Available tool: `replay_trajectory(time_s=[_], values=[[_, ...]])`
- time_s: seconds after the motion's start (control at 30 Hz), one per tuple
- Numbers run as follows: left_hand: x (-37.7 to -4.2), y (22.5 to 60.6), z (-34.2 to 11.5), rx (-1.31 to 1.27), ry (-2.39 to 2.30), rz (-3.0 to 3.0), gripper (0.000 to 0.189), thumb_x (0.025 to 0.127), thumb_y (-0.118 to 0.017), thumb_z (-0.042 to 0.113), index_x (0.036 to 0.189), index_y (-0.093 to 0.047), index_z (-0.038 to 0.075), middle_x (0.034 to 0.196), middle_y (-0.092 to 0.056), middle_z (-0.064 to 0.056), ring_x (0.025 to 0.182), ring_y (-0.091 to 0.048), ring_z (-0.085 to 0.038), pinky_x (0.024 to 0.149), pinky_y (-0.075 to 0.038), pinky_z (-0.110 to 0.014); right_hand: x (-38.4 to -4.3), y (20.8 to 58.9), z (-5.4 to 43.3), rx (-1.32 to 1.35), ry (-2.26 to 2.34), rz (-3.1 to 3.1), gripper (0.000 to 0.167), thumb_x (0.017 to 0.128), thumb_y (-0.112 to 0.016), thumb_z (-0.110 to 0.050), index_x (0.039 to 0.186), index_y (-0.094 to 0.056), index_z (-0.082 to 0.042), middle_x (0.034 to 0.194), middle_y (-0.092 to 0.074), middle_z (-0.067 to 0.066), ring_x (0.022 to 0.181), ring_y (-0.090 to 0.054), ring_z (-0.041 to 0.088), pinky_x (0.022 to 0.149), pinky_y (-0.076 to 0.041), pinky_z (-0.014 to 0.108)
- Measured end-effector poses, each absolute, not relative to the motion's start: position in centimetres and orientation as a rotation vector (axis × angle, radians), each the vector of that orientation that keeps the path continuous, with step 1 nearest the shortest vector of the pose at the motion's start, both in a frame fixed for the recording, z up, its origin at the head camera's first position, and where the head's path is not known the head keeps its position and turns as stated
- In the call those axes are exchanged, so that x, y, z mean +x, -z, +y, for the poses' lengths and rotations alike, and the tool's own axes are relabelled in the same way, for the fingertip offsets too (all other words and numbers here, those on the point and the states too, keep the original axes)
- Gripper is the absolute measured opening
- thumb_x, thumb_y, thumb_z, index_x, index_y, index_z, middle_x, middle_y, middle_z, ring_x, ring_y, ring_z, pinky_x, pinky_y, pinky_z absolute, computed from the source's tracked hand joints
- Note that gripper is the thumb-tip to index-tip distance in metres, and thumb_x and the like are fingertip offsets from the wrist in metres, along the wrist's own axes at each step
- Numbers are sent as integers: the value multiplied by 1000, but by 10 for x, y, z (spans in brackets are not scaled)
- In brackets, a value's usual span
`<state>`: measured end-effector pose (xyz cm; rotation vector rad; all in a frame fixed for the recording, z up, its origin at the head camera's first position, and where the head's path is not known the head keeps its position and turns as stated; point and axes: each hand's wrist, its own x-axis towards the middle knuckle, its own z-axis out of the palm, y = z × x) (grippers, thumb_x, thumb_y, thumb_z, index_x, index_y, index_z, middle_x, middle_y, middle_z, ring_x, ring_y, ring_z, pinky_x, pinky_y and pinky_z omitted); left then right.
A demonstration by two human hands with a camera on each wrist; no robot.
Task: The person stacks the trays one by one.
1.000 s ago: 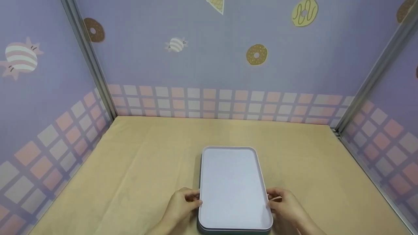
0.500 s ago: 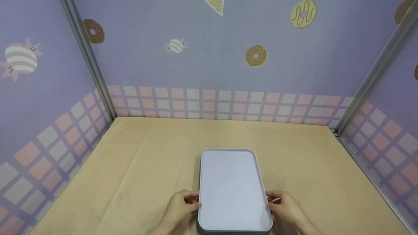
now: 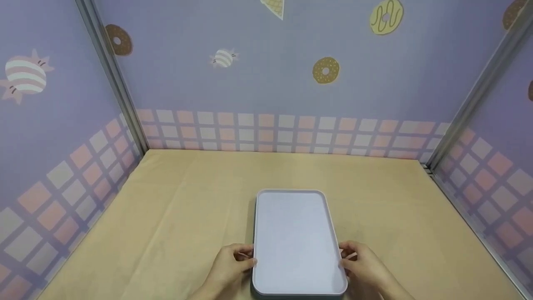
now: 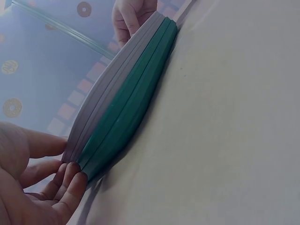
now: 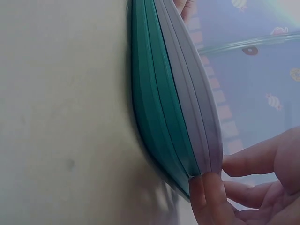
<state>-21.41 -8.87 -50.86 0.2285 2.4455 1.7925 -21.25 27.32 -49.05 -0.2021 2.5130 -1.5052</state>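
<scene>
A stack of rectangular trays with rounded corners lies lengthwise in front of me. Its top is a pale lavender-white tray [image 3: 297, 241]. Seen from the side in the left wrist view, pale trays rest on green trays [image 4: 133, 105], their edges nearly flush. My left hand [image 3: 228, 264] holds the stack's left side, thumb on the top rim and fingers against the side where pale meets green. Opposite it, my right hand [image 3: 364, 264] grips the right side in the same way, its fingertips [image 5: 213, 185] at the edges of the trays.
A yellow cloth [image 3: 187, 208] covers the table under the stack. Purple printed walls [image 3: 266, 62] close off the back and both sides, with metal posts [image 3: 112, 79] at the corners.
The top tray's far edge sits slightly lower in the head view than a second ago. Both hands stay at the same places on the stack's sides.
</scene>
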Motion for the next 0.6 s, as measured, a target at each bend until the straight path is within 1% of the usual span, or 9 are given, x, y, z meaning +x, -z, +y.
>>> replay_trajectory(time_s=[0.13, 0.23, 0.33, 0.4, 0.43, 0.5, 0.57, 0.6], values=[[-215, 509, -90, 205, -1793, 2423, 37, 85, -76, -2, 120, -68, -13, 100, -71, -14, 83, -65, -14, 68, -60, -21, -214, 492, 275, -198, 1542, 2467, 45, 88, -63, 4, 129, -51, 18, 102, -58, 15, 89, -62, 21, 66, -58, 26], [-217, 509, -91, 208, -1809, 2407, 37, 84, -76, -2, 119, -67, -13, 101, -69, -14, 84, -66, -14, 69, -59, -22, -217, 494, 278, -201, 1574, 2415, 45, 89, -63, 4, 129, -49, 17, 103, -57, 14, 89, -61, 20, 65, -55, 24], [-220, 507, -93, 205, -1796, 2378, 38, 84, -76, -2, 118, -65, -11, 100, -68, -13, 82, -66, -14, 67, -59, -24, -222, 495, 282, -195, 1598, 2298, 50, 90, -63, 2, 134, -43, 16, 106, -56, 15, 88, -59, 20, 65, -52, 23], [-224, 503, -95, 206, -1770, 2366, 36, 87, -74, 1, 119, -64, -10, 99, -67, -12, 79, -65, -13, 64, -58, -27, -225, 494, 285, -195, 1582, 2242, 57, 91, -64, -1, 139, -39, 15, 111, -56, 17, 90, -60, 20, 68, -53, 25], [-226, 501, -97, 202, -1750, 2369, 34, 89, -73, 2, 120, -63, -9, 99, -67, -11, 77, -64, -13, 63, -57, -28, -228, 492, 287, -199, 1562, 2224, 61, 92, -65, -3, 142, -36, 15, 114, -56, 20, 92, -61, 20, 71, -55, 27], [-232, 495, -99, 198, -1714, 2377, 31, 95, -68, 7, 122, -62, -8, 97, -66, -10, 72, -62, -14, 61, -56, -29, -233, 488, 289, -199, 1504, 2243, 67, 94, -66, -9, 146, -32, 15, 122, -57, 27, 99, -64, 24, 78, -60, 34], [-239, 488, -101, 208, -1677, 2418, 30, 100, -63, 11, 122, -62, -8, 97, -65, -10, 73, -63, -15, 61, -57, -29, -240, 481, 288, -158, 1439, 2307, 71, 98, -66, -16, 151, -29, 14, 132, -54, 34, 108, -66, 31, 87, -61, 45], [-244, 485, -101, 210, -1656, 2447, 29, 101, -61, 12, 122, -62, -8, 96, -65, -11, 75, -64, -15, 63, -58, -30, -244, 476, 287, -135, 1410, 2343, 73, 99, -65, -20, 153, -27, 12, 138, -49, 38, 113, -65, 37, 91, -60, 51]])
